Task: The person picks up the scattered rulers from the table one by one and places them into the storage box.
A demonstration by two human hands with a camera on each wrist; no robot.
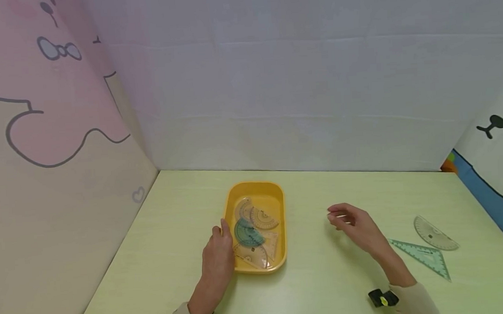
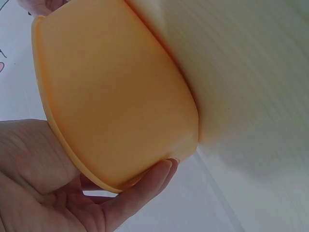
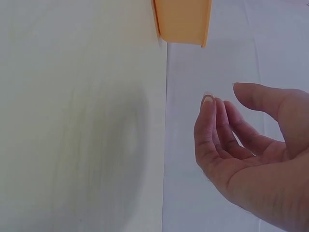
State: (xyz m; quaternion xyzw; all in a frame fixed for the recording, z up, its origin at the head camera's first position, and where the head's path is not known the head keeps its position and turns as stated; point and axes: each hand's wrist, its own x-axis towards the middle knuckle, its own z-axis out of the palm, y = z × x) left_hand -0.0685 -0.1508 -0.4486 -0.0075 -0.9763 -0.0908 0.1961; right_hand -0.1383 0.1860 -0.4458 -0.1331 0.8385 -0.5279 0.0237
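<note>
A yellow plastic tray (image 1: 282,222) stands on the table, holding several clear protractors (image 1: 264,219), a blue-green protractor (image 1: 248,234) and a clear set square (image 1: 272,245). My left hand (image 1: 218,256) grips the tray's left side near its front corner; in the left wrist view the fingers (image 2: 140,191) lie along the tray's outer wall (image 2: 116,92). To the right of the tray, my right hand (image 1: 359,227) hovers over the table with nothing in it. Its fingers (image 3: 207,130) are loosely bent, and a gap shows between thumb and fingertips.
Right of my right hand, a green set square (image 1: 427,257) lies on the table with a clear protractor (image 1: 435,234) just behind it. A pale wall covering (image 1: 300,102) rises at the table's back edge, and printed panels stand on the left and right.
</note>
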